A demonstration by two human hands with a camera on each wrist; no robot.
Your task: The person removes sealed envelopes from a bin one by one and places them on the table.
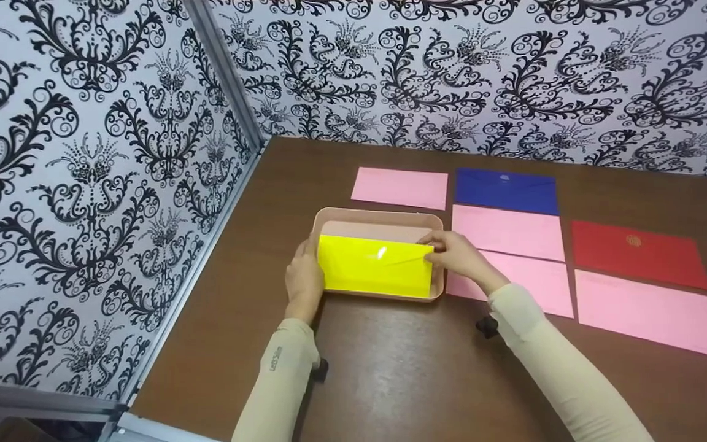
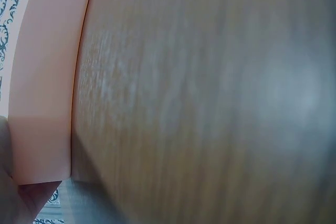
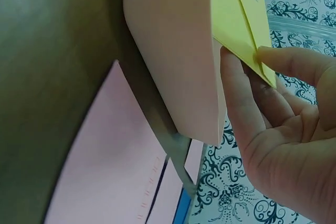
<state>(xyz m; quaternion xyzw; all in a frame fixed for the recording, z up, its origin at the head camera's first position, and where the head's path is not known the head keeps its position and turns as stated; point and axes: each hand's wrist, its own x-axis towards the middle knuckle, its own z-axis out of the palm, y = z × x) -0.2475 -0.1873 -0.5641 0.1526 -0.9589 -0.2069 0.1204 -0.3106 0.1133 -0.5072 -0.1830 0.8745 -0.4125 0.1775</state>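
Observation:
A yellow envelope (image 1: 375, 267) with a flap lies slanted in a shallow pale pink tray (image 1: 378, 216), covering most of its inside. My right hand (image 1: 456, 253) pinches the envelope's right upper corner between thumb and fingers, above the tray's right end. In the right wrist view, the thumb (image 3: 294, 61) presses on the flap side, with fingers behind the corner. My left hand (image 1: 305, 276) holds the left end of the tray, its fingers along the wall and rim. Only a sliver of that hand shows in the left wrist view, beside the tray (image 2: 47, 103).
Pink envelopes (image 1: 399, 187) lie flat behind and to the right of the tray. Among them are a blue envelope (image 1: 507, 191) and a red envelope (image 1: 642, 255). Patterned walls (image 1: 452, 80) border the brown table (image 1: 384, 362) at the left and back.

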